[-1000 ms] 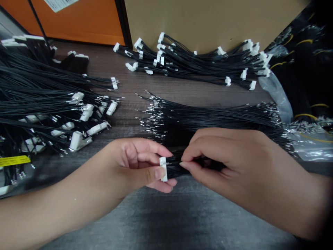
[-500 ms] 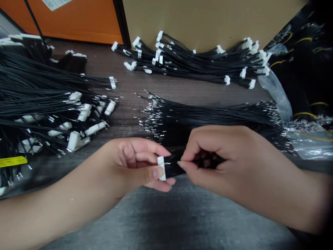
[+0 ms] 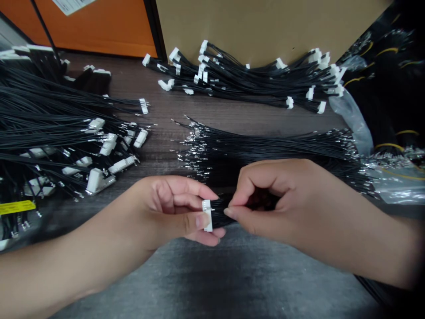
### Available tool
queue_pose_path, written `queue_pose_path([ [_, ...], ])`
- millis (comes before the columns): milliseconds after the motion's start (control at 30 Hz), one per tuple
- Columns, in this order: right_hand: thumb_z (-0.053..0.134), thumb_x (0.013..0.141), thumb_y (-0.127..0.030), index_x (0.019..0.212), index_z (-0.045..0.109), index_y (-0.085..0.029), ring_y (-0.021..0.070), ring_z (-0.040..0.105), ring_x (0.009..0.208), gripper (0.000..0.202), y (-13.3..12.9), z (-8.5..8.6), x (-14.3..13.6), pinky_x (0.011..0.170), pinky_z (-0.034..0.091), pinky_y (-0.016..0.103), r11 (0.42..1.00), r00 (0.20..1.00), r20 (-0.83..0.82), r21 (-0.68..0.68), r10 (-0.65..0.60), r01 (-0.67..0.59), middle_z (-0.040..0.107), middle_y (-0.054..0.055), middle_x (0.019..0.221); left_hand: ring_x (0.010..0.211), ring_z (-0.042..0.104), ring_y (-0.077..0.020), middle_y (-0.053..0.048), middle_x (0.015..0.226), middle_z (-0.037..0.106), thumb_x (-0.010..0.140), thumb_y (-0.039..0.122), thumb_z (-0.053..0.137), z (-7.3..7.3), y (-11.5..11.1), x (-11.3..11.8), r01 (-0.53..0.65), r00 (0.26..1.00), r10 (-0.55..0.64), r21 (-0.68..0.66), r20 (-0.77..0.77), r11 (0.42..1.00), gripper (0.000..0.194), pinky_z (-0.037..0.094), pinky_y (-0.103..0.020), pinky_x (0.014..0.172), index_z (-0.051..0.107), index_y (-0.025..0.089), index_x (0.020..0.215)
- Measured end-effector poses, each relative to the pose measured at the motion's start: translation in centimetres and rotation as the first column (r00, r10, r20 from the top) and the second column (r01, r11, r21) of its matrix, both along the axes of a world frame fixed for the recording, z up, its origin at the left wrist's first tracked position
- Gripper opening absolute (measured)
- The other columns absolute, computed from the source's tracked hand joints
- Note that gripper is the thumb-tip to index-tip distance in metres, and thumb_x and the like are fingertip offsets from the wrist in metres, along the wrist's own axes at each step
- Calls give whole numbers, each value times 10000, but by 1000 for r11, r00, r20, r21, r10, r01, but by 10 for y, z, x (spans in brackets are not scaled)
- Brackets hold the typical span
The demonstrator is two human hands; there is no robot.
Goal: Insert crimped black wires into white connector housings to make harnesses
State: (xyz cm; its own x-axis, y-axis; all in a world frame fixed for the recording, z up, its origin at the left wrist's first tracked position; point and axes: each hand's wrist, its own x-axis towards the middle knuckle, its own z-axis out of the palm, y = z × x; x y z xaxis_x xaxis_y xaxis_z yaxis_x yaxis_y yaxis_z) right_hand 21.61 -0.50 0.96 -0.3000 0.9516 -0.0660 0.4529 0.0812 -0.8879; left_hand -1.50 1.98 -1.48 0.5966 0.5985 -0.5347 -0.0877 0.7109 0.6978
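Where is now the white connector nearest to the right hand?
In the head view, the white connector is below the picture's centre, held in the left hand, with the right hand close on its right side.

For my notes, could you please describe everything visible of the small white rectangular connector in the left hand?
The small white rectangular connector, plastic-looking, is pinched in the bare left hand, its length running near to far. Slots show toward its far end; the thumb covers part. Thin black wires lie at its right side, where a silvery metal tip shows, seating unclear.
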Motion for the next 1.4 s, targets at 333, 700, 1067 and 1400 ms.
queue_pose_path([
  [333, 739, 877, -10, 713, 708, -188, 37, 574, 597, 244, 0, 0, -10, 536, 400, 154, 990, 992, 80, 96, 98, -106, 676, -87, 696, 797, 875, -196, -17, 853, 903, 836, 207, 989, -8, -4, 1, -1, 1000, 0, 72, 10, 997, 142, 718, -243, 743, 898, 215, 945],
  [700, 683, 1020, -164, 848, 698, -186, 73, 631, 753, 174, 4, 20, 10, 678, 486, 184, 937, 998, 32, 345, 52, -60, 698, -38, 850, 811, 818, -171, 25, 916, 892, 768, 137, 990, 10, -6, 0, 144, 951, 131, 777, -280, 612, 292, 628, -192, 766, 925, 334, 973],
  [1067, 502, 1032, -44, 788, 681, -165, 74, 554, 665, 325, -21, 4, 5, 608, 448, 197, 813, 920, 368, 491, 132, -313, 638, -14, 776, 501, 602, -120, 14, 585, 658, 978, 468, 724, 24, -1, 5, 254, 931, -121, 373, -344, 892, 423, 504, -198, 524, 690, 212, 642],
  [1400, 521, 975, -53, 789, 651, -159, 44, 516, 606, 250, -22, 4, -4, 517, 379, 180, 836, 968, 246, 522, 43, -169, 610, -39, 751, 543, 332, -121, 68, 617, 456, 1084, 562, 578, 19, -2, -1, 282, 945, -176, 414, -275, 865, 535, 305, -251, 479, 517, 239, 662],
])
